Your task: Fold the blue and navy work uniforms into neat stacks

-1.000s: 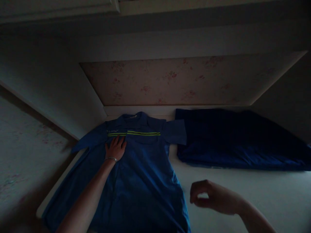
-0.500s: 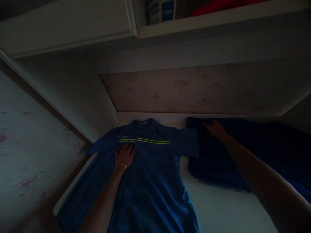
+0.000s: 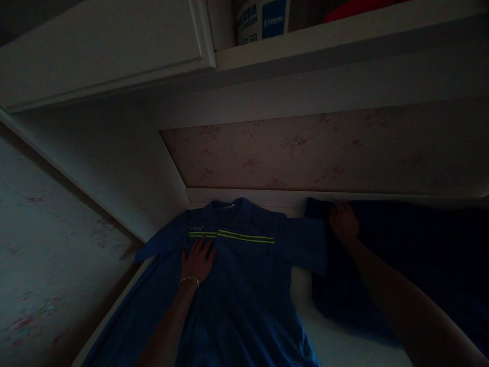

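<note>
A blue short-sleeved work shirt [image 3: 237, 285] with a yellow-green chest stripe lies spread flat on a white surface [image 3: 344, 346], collar toward the wall. My left hand [image 3: 197, 259], with a bracelet on the wrist, rests flat and open on the shirt's chest just below the stripe. My right hand [image 3: 343, 222] reaches to the far corner of a dark navy garment [image 3: 405, 255] lying to the right of the shirt, fingers curled on its top left corner beside the shirt's sleeve. The light is dim, so the grip is hard to make out.
A floral-papered wall [image 3: 305, 153] rises behind the surface. A white slanted panel [image 3: 114, 168] closes the left side. Overhead are a white cabinet door [image 3: 103, 46] and a shelf holding a blue-and-white container [image 3: 263, 20] and something red [image 3: 355, 6].
My right hand has gone from hovering curled near the front to the far corner of the navy garment. The view tilted upward, showing the shelf. My left hand stayed on the shirt.
</note>
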### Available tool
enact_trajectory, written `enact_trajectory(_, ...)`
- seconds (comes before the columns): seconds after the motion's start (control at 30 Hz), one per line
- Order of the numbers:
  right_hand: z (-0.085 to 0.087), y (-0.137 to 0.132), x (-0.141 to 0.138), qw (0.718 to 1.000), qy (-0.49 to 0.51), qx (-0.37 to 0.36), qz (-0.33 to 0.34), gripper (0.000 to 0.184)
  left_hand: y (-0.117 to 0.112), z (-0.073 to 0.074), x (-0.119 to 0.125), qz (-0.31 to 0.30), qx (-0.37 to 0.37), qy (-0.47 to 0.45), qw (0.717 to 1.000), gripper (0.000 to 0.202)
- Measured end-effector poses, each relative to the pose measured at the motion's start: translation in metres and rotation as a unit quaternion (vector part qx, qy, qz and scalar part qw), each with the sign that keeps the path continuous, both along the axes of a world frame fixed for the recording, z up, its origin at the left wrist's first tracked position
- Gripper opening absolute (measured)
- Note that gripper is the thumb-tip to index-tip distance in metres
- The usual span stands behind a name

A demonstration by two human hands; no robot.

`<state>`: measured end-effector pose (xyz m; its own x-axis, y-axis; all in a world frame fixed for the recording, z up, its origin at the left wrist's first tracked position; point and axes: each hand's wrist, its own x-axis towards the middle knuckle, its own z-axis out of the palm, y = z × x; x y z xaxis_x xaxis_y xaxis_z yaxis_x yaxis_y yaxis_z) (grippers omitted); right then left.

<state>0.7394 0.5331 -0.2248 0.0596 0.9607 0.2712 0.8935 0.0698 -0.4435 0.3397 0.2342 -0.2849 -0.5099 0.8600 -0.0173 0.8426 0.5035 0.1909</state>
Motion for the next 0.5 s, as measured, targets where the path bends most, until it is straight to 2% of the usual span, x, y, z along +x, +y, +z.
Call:
enact_trajectory(0.17, 0.021, -0.028, 0.026, 0.998, 0.002, 0.037, 0.05, 0.045, 0.009, 0.004, -0.005, -0.003, 0.0, 0.015, 1.0, 0.058)
enact_trajectory(0.27, 0.034, -0.071, 0.062, 0.99, 0.017, 0.099, 0.095, 0.039, 0.01, 0.011, -0.002, -0.007, 0.007, 0.03, 1.0, 0.056)
enact_trajectory(0.37, 0.04, -0.144, 0.108, 0.979, 0.035, 0.156, 0.125, 0.031, 0.008, 0.02, 0.007, -0.013, 0.024, 0.047, 0.999, 0.053)
enact_trajectory(0.5, 0.03, -0.27, 0.167, 0.97, 0.073, 0.208, 0.1, 0.017, 0.012, 0.035, 0.037, -0.056, 0.063, 0.057, 0.995, 0.045)
